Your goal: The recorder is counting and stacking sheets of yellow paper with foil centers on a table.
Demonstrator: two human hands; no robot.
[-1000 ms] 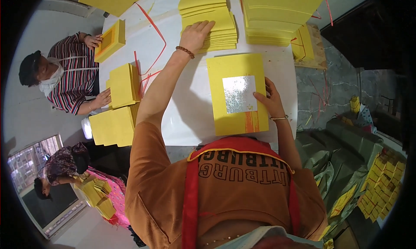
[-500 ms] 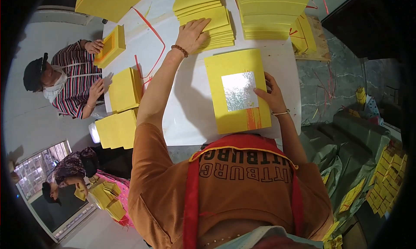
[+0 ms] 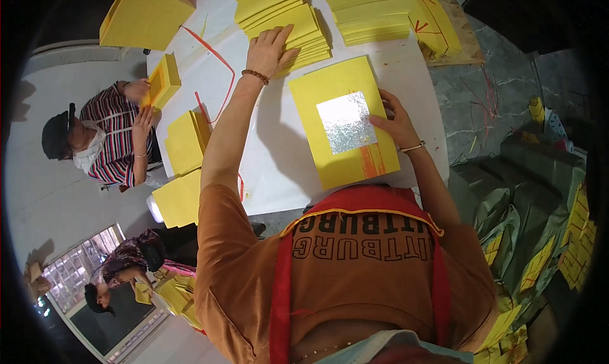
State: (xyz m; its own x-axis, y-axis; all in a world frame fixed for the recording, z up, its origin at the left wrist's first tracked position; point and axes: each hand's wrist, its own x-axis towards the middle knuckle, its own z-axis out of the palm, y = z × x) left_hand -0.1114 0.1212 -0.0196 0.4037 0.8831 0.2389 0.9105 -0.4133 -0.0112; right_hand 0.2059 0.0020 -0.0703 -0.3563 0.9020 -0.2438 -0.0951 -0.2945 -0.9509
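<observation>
My left hand (image 3: pixel 269 52) lies with fingers stretched over the near end of a fanned stack of yellow paper (image 3: pixel 311 34) at the far side of the table. In front of me is a yellow paper bundle (image 3: pixel 304 104) bearing a shiny silver square (image 3: pixel 346 123) and an orange-red streak (image 3: pixel 373 162). My right hand (image 3: pixel 401 123) holds the bundle's right edge, thumb on top near the silver square; the other fingers are partly hidden. How many sheets the bundle has, I cannot tell.
Another yellow stack (image 3: pixel 374 15) stands at the far right of the white table (image 3: pixel 266 180). Yellow piles (image 3: pixel 184 142) and red strips (image 3: pixel 216 50) lie to the left. A co-worker in stripes handles a yellow box (image 3: pixel 166 78); another person works farther back. Green sacks (image 3: pixel 533 193) stand right.
The view has shifted slightly; my hands keep their places on the stack and the bundle. The striped co-worker's lower hand has moved up to the yellow box.
</observation>
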